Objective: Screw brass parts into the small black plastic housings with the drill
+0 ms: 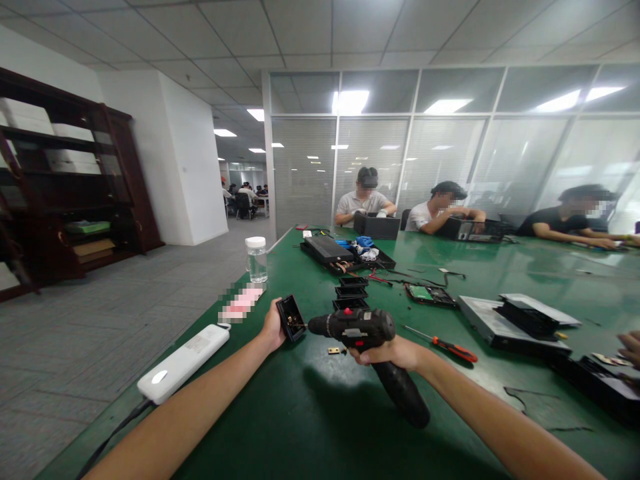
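Observation:
My left hand is closed around the edge of a small black open box-shaped case, tilted so its inside faces right; small brass-coloured parts show within. Gripped in my right hand is a black cordless drill, its chuck pointing left at the case. The bit's tip is close to the case's inside; whether it touches a screw I cannot tell. Below the drill's nose lies a small brass-coloured piece on the green table. Several similar black cases stand in a row behind the drill.
A red-and-black screwdriver lies right of the drill. At left are a white power strip and a clear jar. Farther back sits a black tray of parts; a metal drive lies right. Co-workers sit across the table.

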{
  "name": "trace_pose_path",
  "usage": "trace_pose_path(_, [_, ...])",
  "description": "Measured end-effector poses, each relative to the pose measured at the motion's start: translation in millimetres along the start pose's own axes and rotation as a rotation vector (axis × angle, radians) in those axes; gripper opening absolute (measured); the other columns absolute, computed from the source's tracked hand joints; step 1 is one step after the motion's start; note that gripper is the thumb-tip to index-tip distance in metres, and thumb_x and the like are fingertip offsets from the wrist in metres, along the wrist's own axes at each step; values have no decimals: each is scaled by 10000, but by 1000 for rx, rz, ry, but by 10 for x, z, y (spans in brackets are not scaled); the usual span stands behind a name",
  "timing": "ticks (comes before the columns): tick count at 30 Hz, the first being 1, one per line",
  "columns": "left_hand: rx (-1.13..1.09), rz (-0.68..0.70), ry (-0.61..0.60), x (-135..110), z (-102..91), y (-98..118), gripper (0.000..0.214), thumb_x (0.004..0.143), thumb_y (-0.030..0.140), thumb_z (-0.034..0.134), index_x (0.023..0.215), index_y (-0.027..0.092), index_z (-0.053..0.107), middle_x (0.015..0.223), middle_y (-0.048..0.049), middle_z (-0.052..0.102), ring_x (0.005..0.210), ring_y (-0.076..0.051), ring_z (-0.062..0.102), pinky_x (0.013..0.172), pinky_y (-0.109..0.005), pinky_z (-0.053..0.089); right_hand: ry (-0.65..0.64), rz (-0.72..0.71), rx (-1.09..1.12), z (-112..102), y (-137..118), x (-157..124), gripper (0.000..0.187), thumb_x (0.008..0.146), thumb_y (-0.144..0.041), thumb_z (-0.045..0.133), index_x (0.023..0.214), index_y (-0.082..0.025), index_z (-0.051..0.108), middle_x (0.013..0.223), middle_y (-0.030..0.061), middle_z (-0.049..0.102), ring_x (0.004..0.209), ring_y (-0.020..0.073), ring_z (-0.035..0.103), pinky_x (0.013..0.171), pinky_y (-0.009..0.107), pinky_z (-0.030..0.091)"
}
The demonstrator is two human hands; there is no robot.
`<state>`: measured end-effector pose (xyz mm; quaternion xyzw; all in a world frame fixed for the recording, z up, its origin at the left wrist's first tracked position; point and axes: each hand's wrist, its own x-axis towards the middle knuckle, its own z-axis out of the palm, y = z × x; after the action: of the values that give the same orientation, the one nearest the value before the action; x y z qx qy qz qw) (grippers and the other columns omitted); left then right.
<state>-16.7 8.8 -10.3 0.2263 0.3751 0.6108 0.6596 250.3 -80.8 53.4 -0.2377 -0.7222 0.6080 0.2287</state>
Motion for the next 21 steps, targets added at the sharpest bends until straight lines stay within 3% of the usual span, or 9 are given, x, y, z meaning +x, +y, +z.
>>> trace_pose_path(21, [-8, -14, -16, 3, -2, -4, 296, 651, 447, 501, 679, 155, 542, 580, -29, 561, 525, -180, 552, 548, -331, 458, -11, -46, -41, 5, -9, 8, 262, 682, -232, 627, 894, -96, 557, 776, 36, 491, 691, 116, 453, 642, 239, 369])
